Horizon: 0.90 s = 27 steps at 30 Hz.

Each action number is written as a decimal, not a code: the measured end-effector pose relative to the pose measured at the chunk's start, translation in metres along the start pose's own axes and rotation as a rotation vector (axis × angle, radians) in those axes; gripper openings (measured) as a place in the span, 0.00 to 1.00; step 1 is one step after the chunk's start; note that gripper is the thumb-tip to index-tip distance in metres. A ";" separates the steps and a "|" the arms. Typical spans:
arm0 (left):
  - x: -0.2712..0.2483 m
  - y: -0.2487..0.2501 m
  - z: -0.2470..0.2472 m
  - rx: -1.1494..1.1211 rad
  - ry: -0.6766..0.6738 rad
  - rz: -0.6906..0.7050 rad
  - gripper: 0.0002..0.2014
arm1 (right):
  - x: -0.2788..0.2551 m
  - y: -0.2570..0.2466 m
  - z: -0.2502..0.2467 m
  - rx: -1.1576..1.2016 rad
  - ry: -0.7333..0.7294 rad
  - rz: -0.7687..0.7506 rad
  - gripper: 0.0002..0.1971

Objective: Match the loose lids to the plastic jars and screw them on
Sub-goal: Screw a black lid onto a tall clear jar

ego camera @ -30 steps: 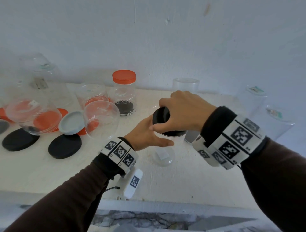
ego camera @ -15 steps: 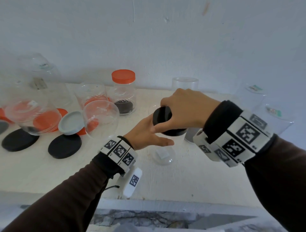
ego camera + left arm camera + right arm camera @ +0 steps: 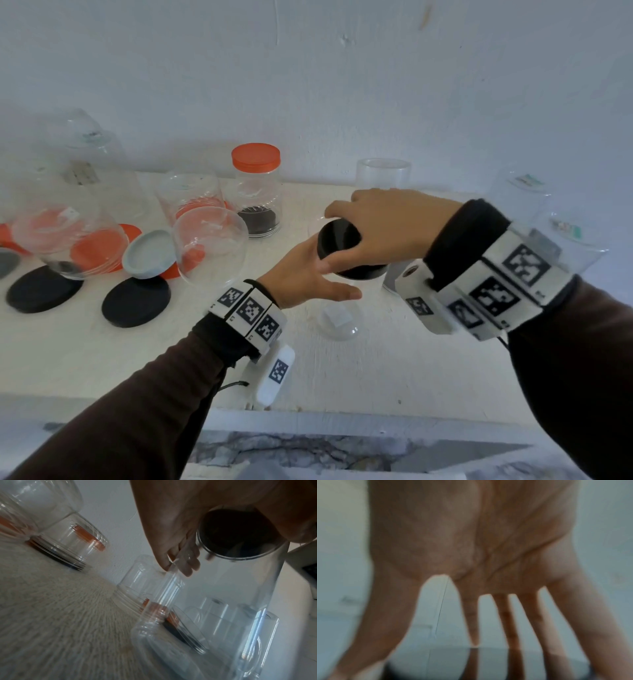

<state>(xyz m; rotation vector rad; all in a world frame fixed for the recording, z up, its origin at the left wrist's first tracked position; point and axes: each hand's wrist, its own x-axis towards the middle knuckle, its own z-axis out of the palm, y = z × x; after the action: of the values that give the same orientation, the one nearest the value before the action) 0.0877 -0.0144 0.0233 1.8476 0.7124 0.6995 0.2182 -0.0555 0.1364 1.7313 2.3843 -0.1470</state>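
A clear plastic jar (image 3: pixel 339 320) stands mid-table, its body see-through. My left hand (image 3: pixel 308 274) wraps round its upper side, thumb toward me. A black lid (image 3: pixel 337 240) sits on the jar's mouth, and my right hand (image 3: pixel 383 226) grips it from above, fingers spread down over its rim. In the left wrist view the black lid (image 3: pixel 238 536) shows from below through the jar wall (image 3: pixel 257 601), with my left fingers (image 3: pixel 181 561) curled on the wall. The right wrist view is blurred; my right fingers (image 3: pixel 510 622) reach down to the dark lid (image 3: pixel 488 665).
To the left lie two black lids (image 3: pixel 137 301), a grey lid (image 3: pixel 150 253), orange lids (image 3: pixel 99 250) and several open clear jars (image 3: pixel 210 246). An orange-capped jar (image 3: pixel 255 192) stands at the back. More clear jars (image 3: pixel 568 233) sit at the right. A white wall (image 3: pixel 308 85) rises behind.
My right hand has turned on the black lid, its wrist swinging right and slightly down. The left hand stays on the jar.
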 end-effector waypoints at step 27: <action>0.002 0.002 0.000 0.073 -0.023 0.005 0.32 | -0.005 0.007 -0.004 0.040 0.098 -0.093 0.33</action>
<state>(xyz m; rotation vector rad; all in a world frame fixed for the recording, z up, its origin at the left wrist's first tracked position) 0.0892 -0.0135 0.0260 1.9213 0.7273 0.6627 0.2262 -0.0570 0.1416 1.6820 2.5507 -0.1272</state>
